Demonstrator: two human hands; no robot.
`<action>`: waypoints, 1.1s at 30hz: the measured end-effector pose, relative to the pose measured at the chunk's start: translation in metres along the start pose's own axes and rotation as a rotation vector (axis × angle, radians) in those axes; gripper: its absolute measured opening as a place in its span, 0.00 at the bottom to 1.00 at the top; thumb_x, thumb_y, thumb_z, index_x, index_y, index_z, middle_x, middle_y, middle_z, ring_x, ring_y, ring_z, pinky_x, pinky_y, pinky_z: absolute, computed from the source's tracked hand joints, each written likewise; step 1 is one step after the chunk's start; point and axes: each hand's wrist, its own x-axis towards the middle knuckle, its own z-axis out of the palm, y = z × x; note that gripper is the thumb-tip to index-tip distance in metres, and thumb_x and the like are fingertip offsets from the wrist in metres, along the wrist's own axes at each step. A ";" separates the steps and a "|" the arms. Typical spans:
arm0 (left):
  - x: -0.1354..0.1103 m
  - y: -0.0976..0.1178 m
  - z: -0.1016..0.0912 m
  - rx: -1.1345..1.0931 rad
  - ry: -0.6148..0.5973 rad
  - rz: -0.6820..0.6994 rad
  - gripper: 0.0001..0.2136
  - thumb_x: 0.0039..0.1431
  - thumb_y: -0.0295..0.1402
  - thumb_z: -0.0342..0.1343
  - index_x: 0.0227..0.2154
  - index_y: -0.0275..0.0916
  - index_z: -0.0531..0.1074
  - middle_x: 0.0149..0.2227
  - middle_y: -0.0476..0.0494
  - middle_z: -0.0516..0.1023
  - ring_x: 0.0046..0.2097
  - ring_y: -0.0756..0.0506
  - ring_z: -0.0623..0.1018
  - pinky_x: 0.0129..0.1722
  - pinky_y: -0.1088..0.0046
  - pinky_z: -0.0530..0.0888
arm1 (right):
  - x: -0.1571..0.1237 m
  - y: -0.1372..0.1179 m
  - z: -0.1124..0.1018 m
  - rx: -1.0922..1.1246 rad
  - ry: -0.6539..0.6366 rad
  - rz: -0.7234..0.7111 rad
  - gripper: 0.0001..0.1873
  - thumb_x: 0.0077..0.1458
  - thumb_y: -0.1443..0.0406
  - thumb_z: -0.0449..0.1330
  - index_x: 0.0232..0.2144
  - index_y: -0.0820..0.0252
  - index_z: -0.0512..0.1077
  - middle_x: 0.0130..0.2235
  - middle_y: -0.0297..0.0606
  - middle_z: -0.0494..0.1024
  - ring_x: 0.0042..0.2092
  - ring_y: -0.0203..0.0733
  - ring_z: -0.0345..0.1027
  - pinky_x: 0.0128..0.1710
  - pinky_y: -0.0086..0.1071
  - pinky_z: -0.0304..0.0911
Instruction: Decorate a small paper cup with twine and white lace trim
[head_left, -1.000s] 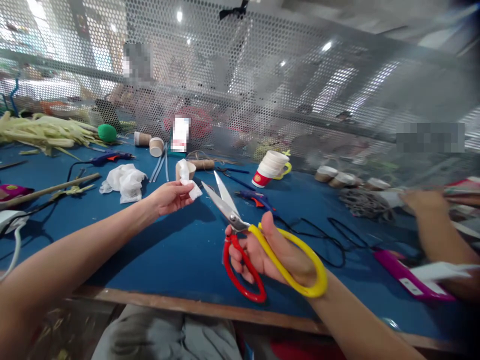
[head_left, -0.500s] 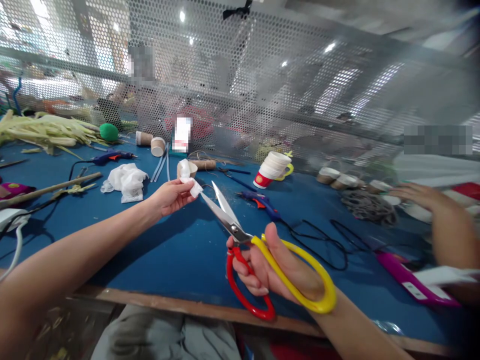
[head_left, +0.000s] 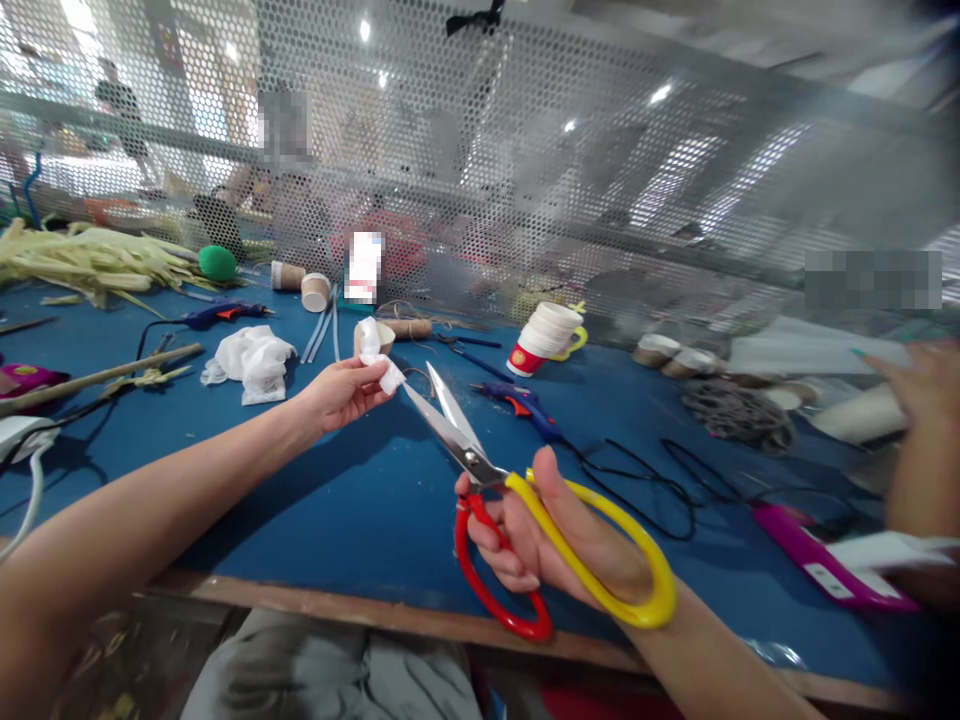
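Between the thumb and fingers of my left hand (head_left: 346, 392) is a small piece of thin white cloth (head_left: 391, 378), its free corner pointing right. My right hand (head_left: 532, 540) grips scissors (head_left: 472, 460) with one red and one yellow handle. Their blades are spread apart, and one tip lies close to the cloth's corner; whether they touch I cannot tell. Just behind my left fingers sits a small paper cup (head_left: 381, 338) with white material at its side. A crumpled white cloth (head_left: 251, 362) rests on the blue table left of my hand.
Blue glue guns (head_left: 519, 402) (head_left: 225, 312) lie on the table, cords trailing. Stacked white cups (head_left: 546, 340) stand centre right. Corn husks (head_left: 97, 260) and a green ball (head_left: 217, 263) are back left. A co-worker's hand (head_left: 926, 385) reaches in at right, near grey cord (head_left: 739, 412).
The co-worker's hand at right has shifted up and right, with a pale translucent sheet now beside it. My hands, the cloth piece and the scissors are almost unmoved.
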 end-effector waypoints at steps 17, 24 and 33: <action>0.000 -0.007 -0.002 0.071 -0.120 0.044 0.05 0.51 0.17 0.51 0.26 0.30 0.69 0.23 0.46 0.73 0.23 0.53 0.73 0.25 0.80 0.72 | 0.007 0.002 0.003 0.016 0.007 0.012 0.34 0.44 0.38 0.44 0.38 0.61 0.63 0.24 0.34 0.64 0.21 0.29 0.54 0.17 0.23 0.44; 0.000 -0.011 -0.003 0.075 -0.156 0.088 0.05 0.50 0.17 0.51 0.25 0.30 0.69 0.21 0.49 0.71 0.22 0.55 0.72 0.26 0.81 0.72 | 0.014 0.006 0.010 0.074 0.011 0.002 0.35 0.44 0.37 0.42 0.37 0.60 0.62 0.23 0.32 0.63 0.20 0.29 0.54 0.18 0.23 0.44; -0.001 -0.014 -0.003 0.093 -0.141 0.089 0.03 0.48 0.18 0.54 0.25 0.29 0.70 0.24 0.46 0.73 0.23 0.55 0.72 0.26 0.81 0.72 | 0.020 0.012 0.020 0.123 0.030 -0.018 0.33 0.47 0.39 0.43 0.41 0.58 0.62 0.23 0.32 0.63 0.20 0.30 0.53 0.19 0.24 0.44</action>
